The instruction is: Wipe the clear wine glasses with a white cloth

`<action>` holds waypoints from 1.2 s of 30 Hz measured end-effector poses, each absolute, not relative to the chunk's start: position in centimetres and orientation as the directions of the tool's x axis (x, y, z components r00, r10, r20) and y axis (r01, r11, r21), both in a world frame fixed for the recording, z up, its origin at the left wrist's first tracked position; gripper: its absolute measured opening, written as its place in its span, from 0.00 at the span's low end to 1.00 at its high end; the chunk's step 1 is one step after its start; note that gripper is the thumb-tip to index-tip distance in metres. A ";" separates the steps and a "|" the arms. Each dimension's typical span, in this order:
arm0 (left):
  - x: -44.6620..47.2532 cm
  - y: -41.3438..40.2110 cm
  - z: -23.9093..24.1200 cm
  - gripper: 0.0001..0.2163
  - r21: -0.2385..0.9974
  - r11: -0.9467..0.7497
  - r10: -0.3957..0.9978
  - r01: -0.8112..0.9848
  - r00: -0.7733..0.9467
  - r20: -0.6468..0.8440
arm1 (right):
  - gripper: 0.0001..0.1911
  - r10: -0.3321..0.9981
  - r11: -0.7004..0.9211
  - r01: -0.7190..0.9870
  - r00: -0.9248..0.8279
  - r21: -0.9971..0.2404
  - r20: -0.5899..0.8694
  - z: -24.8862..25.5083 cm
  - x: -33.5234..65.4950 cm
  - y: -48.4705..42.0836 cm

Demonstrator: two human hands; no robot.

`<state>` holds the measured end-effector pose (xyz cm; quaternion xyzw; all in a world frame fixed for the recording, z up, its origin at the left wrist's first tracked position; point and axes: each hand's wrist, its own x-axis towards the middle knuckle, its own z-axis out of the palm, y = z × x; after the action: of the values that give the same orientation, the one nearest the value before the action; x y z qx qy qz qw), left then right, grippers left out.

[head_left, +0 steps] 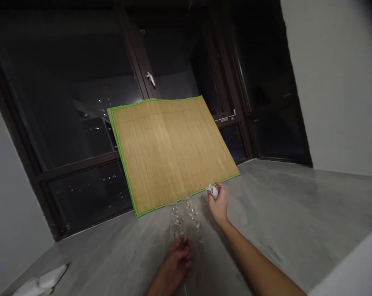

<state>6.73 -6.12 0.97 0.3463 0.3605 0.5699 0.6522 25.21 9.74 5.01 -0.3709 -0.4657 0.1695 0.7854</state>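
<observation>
My left hand (178,261) is closed around the lower part of a clear drinking glass (176,226), which stands nearly upright. Further out on the grey surface are more clear glasses (190,206), close together and partly overlapping, so their exact shapes are hard to make out. To the right of them, my right hand (219,203) pinches a crumpled white cloth (212,190), or perhaps paper, between thumb and fingers. This hand is just in front of the lower edge of a bamboo mat (173,148) with green edging.
The mat leans against a dark-framed window with a white handle (150,78). White soft packs (52,277) lie at the lower left of the grey stone-like surface (284,205). A pale wall (337,90) bounds the right side.
</observation>
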 end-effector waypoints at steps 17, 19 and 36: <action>3.6 -4.7 1.2 0.25 0.518 -0.102 0.955 0.849 -0.061 0.289 | 0.25 0.801 0.380 0.384 0.319 -0.842 0.507 0.5 24.7 11.9; 4.0 -5.4 2.0 0.26 0.369 -0.128 0.961 0.921 0.023 0.275 | 0.25 0.811 0.371 0.389 0.308 -0.843 0.498 0.6 24.7 11.9; 5.2 -6.2 2.7 0.28 0.100 -0.083 0.993 0.992 0.073 0.094 | 0.25 0.857 0.299 0.415 0.279 -0.859 0.433 0.9 24.6 11.8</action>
<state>5.22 -6.19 2.69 0.7325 0.6773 0.0687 0.0045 24.63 11.75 0.86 -0.5597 -0.5684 0.1934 0.5712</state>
